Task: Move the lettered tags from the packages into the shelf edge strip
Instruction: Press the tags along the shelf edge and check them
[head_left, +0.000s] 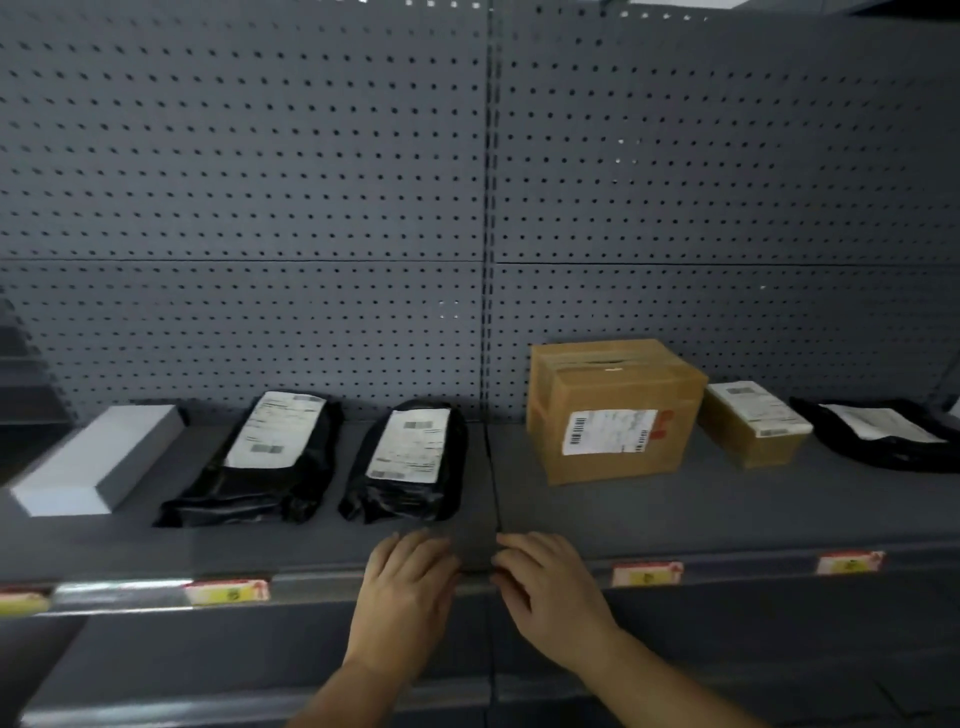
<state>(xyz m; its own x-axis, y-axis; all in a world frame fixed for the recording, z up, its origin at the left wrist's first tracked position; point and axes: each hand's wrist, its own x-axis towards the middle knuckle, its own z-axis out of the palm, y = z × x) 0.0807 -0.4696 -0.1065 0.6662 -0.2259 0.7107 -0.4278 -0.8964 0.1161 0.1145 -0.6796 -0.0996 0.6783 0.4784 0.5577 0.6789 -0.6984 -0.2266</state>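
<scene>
Low in the centre of the frame, the left hand (408, 577) and right hand (545, 577) press loosely curled fingers on the shelf edge strip (322, 584), where whether they pinch a tag cannot be told; seating it squarely beside the tags (227, 591) already placed looks best.

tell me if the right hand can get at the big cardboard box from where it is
Probably yes: the right hand rests at the shelf edge strip, and only bare shelf lies between it and the big cardboard box.
</scene>
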